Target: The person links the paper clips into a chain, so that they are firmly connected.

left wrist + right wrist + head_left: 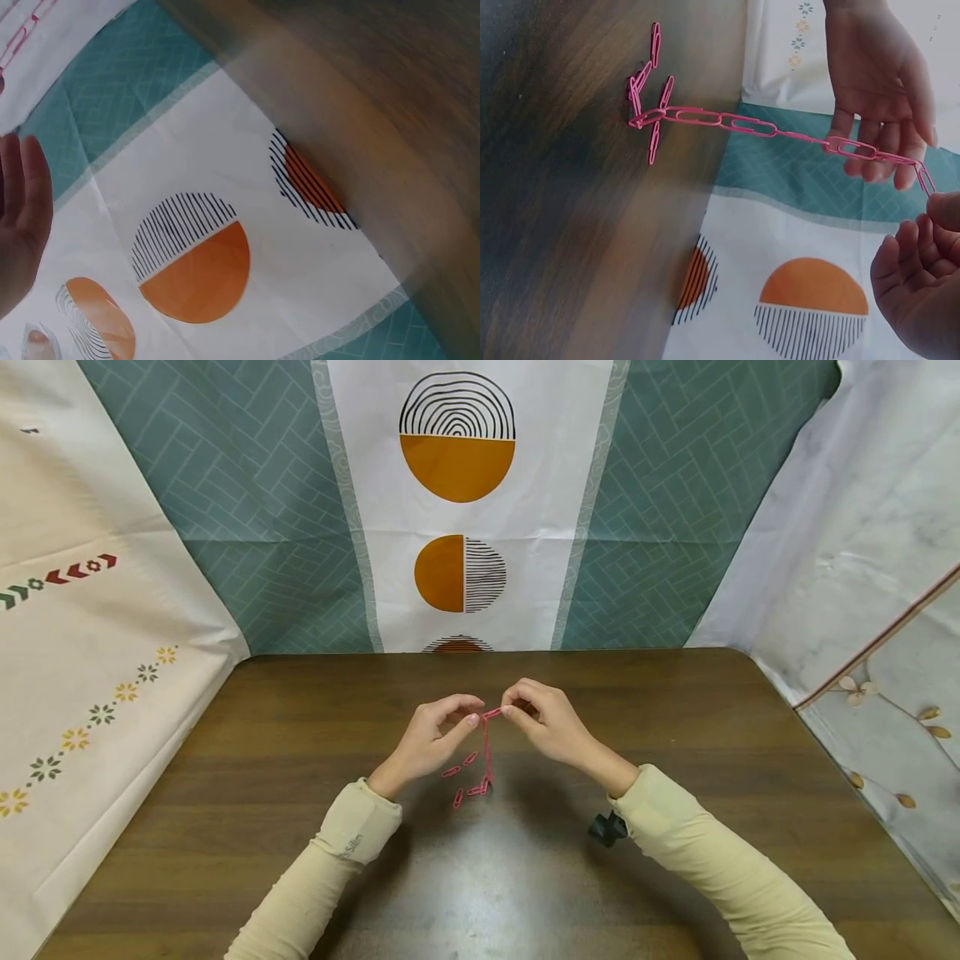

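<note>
A chain of pink paper clips (pixel 748 126) hangs from my right hand (pixel 551 722), whose thumb and finger pinch the clip at its top end (pixel 925 180). Its lower links reach down to the table. My left hand (pixel 431 739) is beside the upper chain, thumb and fingers apart; in the right wrist view the links pass in front of its fingers. Several loose pink paper clips (pixel 451 772) lie on the table around the chain's lower end. At the left edge of the left wrist view, straight fingers (pixel 34 184) show, with part of the chain (pixel 28 34) above.
The brown wooden table (pixel 247 735) ends at a patterned cloth (pixel 457 518) hanging behind it. Light patterned cloths flank both sides. A small black object (pixel 607 828) shows by the right sleeve cuff.
</note>
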`<action>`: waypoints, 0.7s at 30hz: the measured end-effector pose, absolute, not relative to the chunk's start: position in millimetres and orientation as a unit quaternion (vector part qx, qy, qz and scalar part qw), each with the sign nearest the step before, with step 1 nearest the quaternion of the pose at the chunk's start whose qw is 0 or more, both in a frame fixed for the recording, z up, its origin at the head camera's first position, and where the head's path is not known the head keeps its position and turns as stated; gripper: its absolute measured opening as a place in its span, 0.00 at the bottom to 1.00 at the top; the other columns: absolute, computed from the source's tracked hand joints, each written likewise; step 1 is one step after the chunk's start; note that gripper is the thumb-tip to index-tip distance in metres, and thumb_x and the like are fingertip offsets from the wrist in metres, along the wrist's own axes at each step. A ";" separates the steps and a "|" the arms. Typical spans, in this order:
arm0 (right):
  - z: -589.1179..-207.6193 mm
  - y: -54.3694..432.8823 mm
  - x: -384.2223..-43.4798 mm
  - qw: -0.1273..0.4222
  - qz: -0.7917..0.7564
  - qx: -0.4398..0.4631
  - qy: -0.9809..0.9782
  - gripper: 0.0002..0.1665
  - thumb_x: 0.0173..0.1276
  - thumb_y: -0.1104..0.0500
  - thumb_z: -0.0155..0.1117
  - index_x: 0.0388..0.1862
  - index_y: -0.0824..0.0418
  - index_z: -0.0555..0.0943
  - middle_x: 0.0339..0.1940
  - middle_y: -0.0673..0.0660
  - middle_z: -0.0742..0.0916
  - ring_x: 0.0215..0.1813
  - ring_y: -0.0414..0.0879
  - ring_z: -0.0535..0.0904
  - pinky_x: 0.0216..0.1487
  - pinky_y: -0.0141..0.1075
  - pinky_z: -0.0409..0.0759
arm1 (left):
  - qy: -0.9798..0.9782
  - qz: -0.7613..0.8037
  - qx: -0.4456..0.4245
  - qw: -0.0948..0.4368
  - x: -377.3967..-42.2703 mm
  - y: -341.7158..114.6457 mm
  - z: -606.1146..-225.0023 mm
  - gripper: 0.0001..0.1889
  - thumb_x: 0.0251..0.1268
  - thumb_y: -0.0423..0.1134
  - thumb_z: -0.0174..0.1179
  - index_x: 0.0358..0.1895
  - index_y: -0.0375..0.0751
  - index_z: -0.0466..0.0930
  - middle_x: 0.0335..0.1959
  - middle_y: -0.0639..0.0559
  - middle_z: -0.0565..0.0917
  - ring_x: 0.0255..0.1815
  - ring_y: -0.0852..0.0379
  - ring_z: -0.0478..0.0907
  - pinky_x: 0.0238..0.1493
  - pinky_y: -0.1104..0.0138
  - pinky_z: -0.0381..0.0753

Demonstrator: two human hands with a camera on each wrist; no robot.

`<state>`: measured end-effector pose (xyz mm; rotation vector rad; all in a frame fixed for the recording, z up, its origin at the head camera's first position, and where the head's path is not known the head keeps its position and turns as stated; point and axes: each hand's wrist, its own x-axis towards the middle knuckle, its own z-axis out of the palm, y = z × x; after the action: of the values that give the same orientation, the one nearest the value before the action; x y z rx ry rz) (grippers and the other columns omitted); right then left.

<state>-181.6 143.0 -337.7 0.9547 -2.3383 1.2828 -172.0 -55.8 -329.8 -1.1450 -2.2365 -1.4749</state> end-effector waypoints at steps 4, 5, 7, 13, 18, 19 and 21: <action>-338.3 140.2 -180.3 0.153 0.453 0.328 -0.815 0.03 0.63 0.67 0.59 0.29 0.64 0.76 0.26 0.52 0.76 0.26 0.46 0.71 0.29 0.32 0.71 | -0.745 -0.486 -0.419 0.181 -171.5 -50.4 -328.8 0.04 0.52 0.20 0.59 0.32 0.23 0.79 0.28 0.38 0.81 0.27 0.48 0.78 0.30 0.60 0.79; -338.4 139.6 -180.0 0.153 0.454 0.326 -0.815 0.03 0.63 0.67 0.59 0.29 0.64 0.77 0.26 0.52 0.76 0.26 0.46 0.71 0.29 0.32 0.71 | -0.742 -0.484 -0.423 0.194 -171.5 -49.4 -328.5 0.03 0.51 0.20 0.59 0.30 0.24 0.79 0.27 0.38 0.81 0.26 0.48 0.78 0.29 0.59 0.78; -338.4 138.6 -179.4 0.152 0.457 0.322 -0.815 0.03 0.63 0.66 0.59 0.29 0.64 0.77 0.26 0.52 0.76 0.26 0.47 0.71 0.28 0.32 0.71 | -0.738 -0.480 -0.424 0.213 -171.1 -47.8 -327.6 0.02 0.50 0.19 0.60 0.26 0.26 0.80 0.24 0.40 0.81 0.25 0.49 0.78 0.26 0.58 0.78; -339.9 138.9 -177.8 0.137 0.484 0.299 -0.811 0.02 0.63 0.66 0.59 0.31 0.65 0.78 0.27 0.53 0.78 0.25 0.44 0.70 0.28 0.31 0.70 | -0.743 -0.470 -0.417 0.230 -169.2 -47.0 -325.6 0.04 0.48 0.18 0.60 0.23 0.27 0.80 0.22 0.41 0.81 0.24 0.49 0.79 0.26 0.60 0.78; -346.8 140.7 -186.4 0.108 0.510 0.261 -0.812 0.04 0.63 0.69 0.57 0.34 0.70 0.79 0.28 0.59 0.80 0.25 0.47 0.69 0.27 0.32 0.68 | -0.746 -0.475 -0.405 0.233 -168.5 -48.9 -325.3 0.04 0.47 0.18 0.61 0.23 0.27 0.81 0.22 0.40 0.82 0.24 0.48 0.79 0.25 0.61 0.77; -349.1 140.9 -189.1 0.101 0.510 0.252 -0.817 0.04 0.64 0.69 0.57 0.34 0.70 0.79 0.28 0.59 0.80 0.25 0.47 0.69 0.27 0.32 0.68 | -0.745 -0.477 -0.404 0.233 -170.4 -49.6 -328.3 0.04 0.47 0.18 0.61 0.23 0.27 0.81 0.22 0.40 0.82 0.24 0.48 0.79 0.24 0.61 0.77; -353.5 141.3 -194.2 0.086 0.502 0.238 -0.827 0.05 0.64 0.68 0.58 0.34 0.70 0.79 0.28 0.59 0.81 0.26 0.47 0.70 0.28 0.32 0.69 | -0.743 -0.480 -0.405 0.231 -174.5 -50.9 -334.4 0.04 0.48 0.19 0.62 0.23 0.28 0.81 0.22 0.41 0.82 0.24 0.49 0.79 0.24 0.60 0.77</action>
<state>-194.2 141.3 -353.5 0.7107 -2.4651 1.4968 -174.5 -50.9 -334.4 -1.1132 -2.0421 -1.3207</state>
